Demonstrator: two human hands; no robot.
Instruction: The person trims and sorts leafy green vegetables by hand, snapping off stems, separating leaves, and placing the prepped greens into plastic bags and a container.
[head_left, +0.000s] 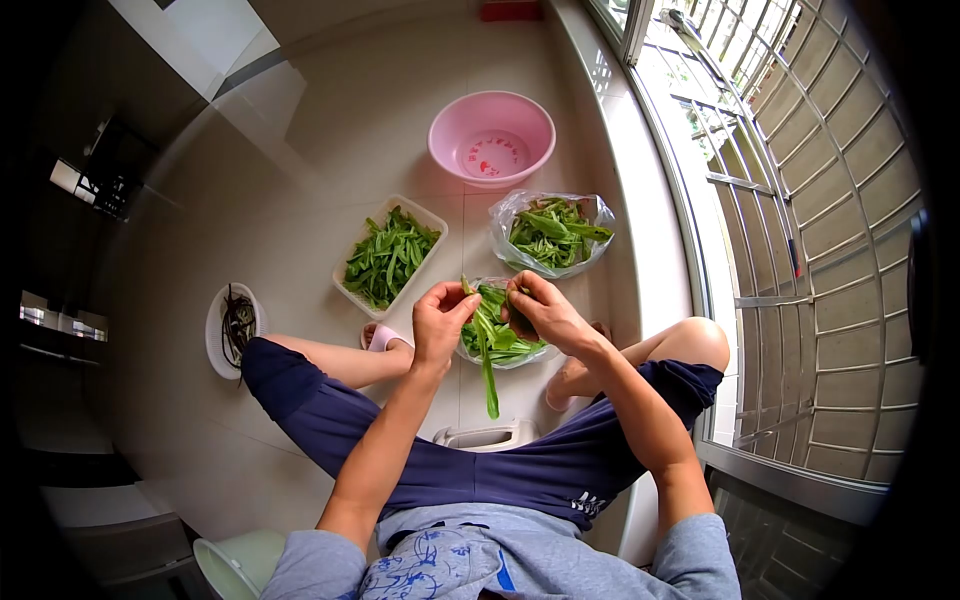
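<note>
My left hand pinches the top of a long green leafy stalk, which hangs down between my knees. Close by on the right, my right hand has its fingers pressed together; what they hold is too small to name. Below both hands lies a bag of green leaves, partly hidden by them. A white rectangular basket full of cut greens stands at the left. Behind my right hand, a clear plastic bag holds more leafy greens.
A pink basin stands farther back. At the far left is a white oval dish with dark, thin stalks. A pale green bucket is at the lower left. A window ledge and metal bars line the right side.
</note>
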